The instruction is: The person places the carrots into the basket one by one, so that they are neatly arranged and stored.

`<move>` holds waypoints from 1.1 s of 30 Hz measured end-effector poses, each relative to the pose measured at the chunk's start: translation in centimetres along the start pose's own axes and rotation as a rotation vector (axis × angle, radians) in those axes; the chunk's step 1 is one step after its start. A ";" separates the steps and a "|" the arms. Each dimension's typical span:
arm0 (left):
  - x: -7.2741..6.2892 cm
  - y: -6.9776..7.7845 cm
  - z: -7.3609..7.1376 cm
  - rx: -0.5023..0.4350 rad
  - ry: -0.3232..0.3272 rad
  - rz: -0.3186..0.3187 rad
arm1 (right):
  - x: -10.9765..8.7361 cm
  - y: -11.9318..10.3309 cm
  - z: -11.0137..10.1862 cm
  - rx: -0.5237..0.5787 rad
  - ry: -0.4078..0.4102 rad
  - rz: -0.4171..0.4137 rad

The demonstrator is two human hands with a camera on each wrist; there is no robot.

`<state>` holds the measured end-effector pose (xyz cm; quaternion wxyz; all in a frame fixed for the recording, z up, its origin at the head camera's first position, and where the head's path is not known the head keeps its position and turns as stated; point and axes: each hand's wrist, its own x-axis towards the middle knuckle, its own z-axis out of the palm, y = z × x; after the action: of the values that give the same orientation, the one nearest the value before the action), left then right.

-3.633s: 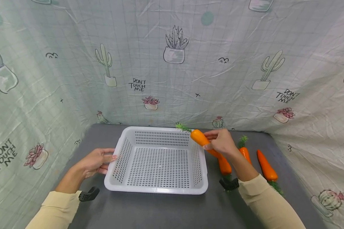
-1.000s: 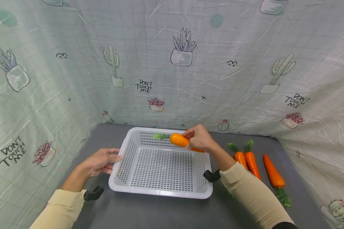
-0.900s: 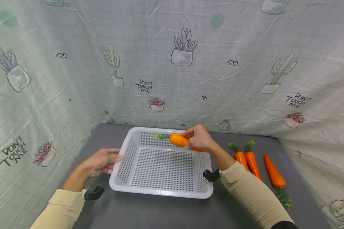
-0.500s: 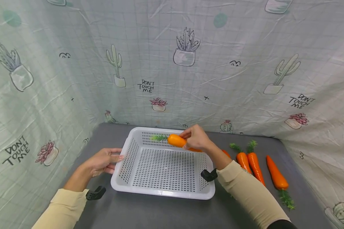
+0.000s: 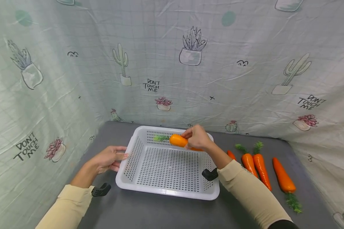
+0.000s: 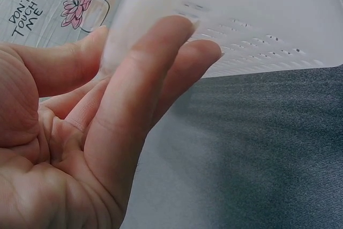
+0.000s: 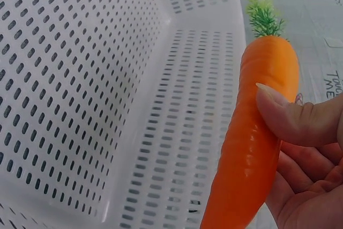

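Note:
My right hand (image 5: pixel 198 138) pinches an orange carrot (image 5: pixel 177 140) with a green leafy top, held above the far side of a white perforated plastic basket (image 5: pixel 167 191). In the right wrist view the thumb lies across the carrot (image 7: pixel 252 127), its leafy end pointing away and its narrow end running out of the frame. My left hand (image 5: pixel 110 159) holds the left rim of the basket, thumb at the edge and fingers against the outer wall (image 6: pixel 257 14). No carrot lies inside the basket.
Right of the basket, several carrots lie on the grey table (image 5: pixel 166 213): two side by side, leaves away (image 5: pixel 259 168), one apart with leaves toward me (image 5: pixel 283 175), and another partly hidden by my right forearm (image 5: pixel 231 155). A patterned curtain (image 5: pixel 172 63) surrounds the table.
Since the earliest frame, the right hand has carried the carrot leftward from the basket's right rim to above its far side. During the last second it hardly moves; the head view shifts slightly.

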<state>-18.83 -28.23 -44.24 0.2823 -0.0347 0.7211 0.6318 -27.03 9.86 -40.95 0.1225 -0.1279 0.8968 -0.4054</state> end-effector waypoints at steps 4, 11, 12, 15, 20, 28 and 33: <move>-0.2 0.0 -0.2 -0.002 -0.005 -0.003 | 0.4 -0.2 0.5 0.000 -0.005 0.009; -0.1 0.1 -0.1 -0.008 -0.009 -0.004 | 0.9 -0.5 1.0 -0.019 -0.002 0.005; 0.0 0.1 -0.1 -0.009 -0.010 -0.005 | 1.0 -0.6 1.1 -0.015 -0.003 0.004; 0.0 0.0 -0.2 -0.010 -0.013 -0.004 | 1.2 -0.7 1.5 -0.001 -0.008 0.002; 0.0 0.0 -0.2 -0.017 -0.012 -0.012 | 1.6 -1.0 2.1 -0.009 -0.014 0.001; 0.0 0.0 -0.1 -0.015 -0.018 -0.002 | 2.0 -1.1 3.1 -0.001 -0.011 -0.010; 0.0 0.0 -0.1 -0.014 -0.016 0.000 | 2.1 -1.1 3.7 -0.007 -0.007 -0.014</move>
<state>-18.85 -28.33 -44.25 0.2880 -0.0317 0.7145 0.6368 -27.71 5.91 -42.74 0.1225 -0.1361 0.8969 -0.4026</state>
